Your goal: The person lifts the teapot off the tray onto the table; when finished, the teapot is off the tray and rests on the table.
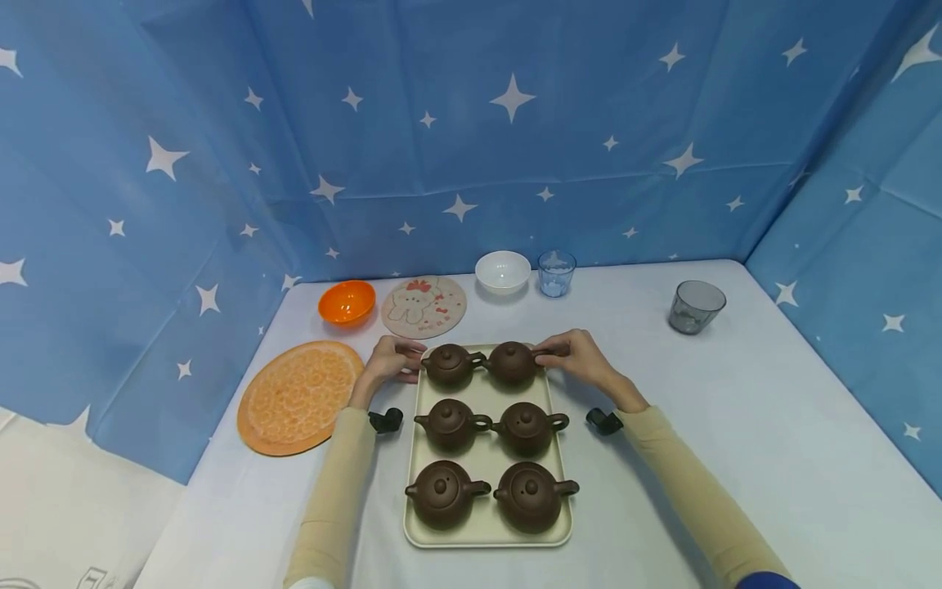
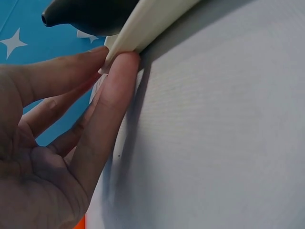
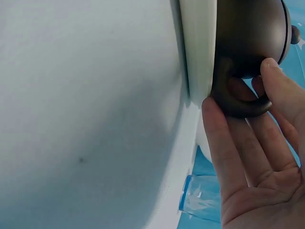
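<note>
So the tray [image 1: 487,539] sits lower middle of the frame with six little teapots [image 1: 444,495] on it, three rows of two. Left hand [image 1: 390,361] has the tray's upper-left edge pinched in its fingertips, probably to steady it. Right hand's [image 1: 577,357] fingers are bent round the handle [image 3: 245,109] of the top-right pot, one fingertip against the tray edge. Pots are packed snug, likely so they all fit. Left side looks tightest: placemat [image 1: 302,398] by that forearm, round coaster [image 1: 424,307] near the hand. White bowl [image 1: 504,273] and blue glass [image 1: 555,275] stand beyond the tray; orange bowl [image 1: 347,303] left of centre, grey glass [image 1: 695,307] right.
</note>
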The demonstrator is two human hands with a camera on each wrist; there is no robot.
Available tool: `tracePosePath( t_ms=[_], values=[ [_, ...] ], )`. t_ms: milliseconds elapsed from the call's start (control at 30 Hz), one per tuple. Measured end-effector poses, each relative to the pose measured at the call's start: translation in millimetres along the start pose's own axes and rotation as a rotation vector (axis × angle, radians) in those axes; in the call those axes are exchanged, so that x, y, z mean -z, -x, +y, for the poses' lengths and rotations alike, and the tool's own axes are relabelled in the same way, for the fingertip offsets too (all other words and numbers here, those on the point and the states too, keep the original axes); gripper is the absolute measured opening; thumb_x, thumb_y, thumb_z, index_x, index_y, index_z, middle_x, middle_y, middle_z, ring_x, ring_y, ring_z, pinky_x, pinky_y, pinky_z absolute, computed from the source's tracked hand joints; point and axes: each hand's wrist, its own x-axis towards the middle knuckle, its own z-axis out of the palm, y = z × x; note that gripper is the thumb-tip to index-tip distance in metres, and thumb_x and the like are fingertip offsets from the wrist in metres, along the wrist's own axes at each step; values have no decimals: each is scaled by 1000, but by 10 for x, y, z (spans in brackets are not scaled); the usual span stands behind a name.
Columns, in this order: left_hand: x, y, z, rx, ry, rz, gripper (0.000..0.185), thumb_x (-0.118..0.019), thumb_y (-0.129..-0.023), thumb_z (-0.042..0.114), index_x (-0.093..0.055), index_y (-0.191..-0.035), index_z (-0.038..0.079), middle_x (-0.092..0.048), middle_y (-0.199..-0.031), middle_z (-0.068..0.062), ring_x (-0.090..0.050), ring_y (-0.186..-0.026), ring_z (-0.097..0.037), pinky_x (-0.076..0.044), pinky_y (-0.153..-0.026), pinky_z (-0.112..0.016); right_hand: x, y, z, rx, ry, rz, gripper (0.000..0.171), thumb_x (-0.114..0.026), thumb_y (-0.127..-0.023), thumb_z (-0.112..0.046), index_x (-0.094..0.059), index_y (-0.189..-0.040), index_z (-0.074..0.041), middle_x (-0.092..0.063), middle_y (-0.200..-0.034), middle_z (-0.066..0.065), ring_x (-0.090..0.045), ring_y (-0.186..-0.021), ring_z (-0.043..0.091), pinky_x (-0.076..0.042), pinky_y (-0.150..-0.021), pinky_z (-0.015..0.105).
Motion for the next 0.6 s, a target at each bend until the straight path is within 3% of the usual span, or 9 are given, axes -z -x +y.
tracePosePath(
  t_ms=[367, 600],
  values=[
    [19, 10, -11, 9, 26, -11, 42, -60, -80, -16, -60, -121, -9, -65, -97, -19, -65, -70, -16, -62, -64, -36, 38, -31, 113, 1, -74, -11, 17, -79, -77, -10, -77, -91, -2, -74, -85, 10, -71, -79, 12, -57, -71, 19],
    [0, 14, -20, 23, 21, 5, 42, -61, -79, -15, -61, -121, -7, -64, -100, -19, -64, -73, -16, -62, -65, -35, 68, -25, 5, -40, -99, -23, 16, -77, -78, -3, -75, -92, 6, -72, -86, 20, -71, -78, 27, -55, -67, 17]
  ],
)
